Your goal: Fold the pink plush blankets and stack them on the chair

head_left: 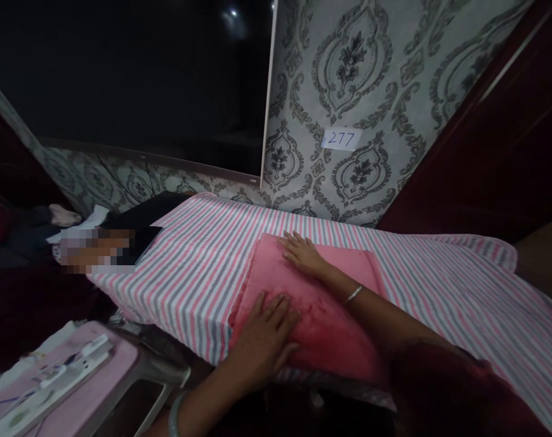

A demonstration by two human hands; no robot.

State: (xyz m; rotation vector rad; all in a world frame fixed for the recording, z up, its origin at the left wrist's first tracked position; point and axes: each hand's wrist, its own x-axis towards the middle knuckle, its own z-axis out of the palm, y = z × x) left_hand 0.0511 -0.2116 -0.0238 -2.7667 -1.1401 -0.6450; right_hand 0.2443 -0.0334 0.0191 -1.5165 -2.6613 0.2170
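Note:
A pink-red folded cloth (324, 331) with a velvety, slightly rumpled front part lies on the striped table cover (194, 261). My left hand (270, 328) rests on its near left part, palm down, fingers spread. Farther back, my right hand (306, 255) lies flat near the cloth's back edge, fingers stretched out. Neither hand grips anything. My right forearm crosses over the right side of the cloth and hides some of it.
A large dark television (134, 85) hangs above the table on a patterned wall. A paper label (342, 139) reads 277. At the lower left, a white power strip (53, 388) lies on a pink stool (121, 358). A dark red panel (480, 139) stands at right.

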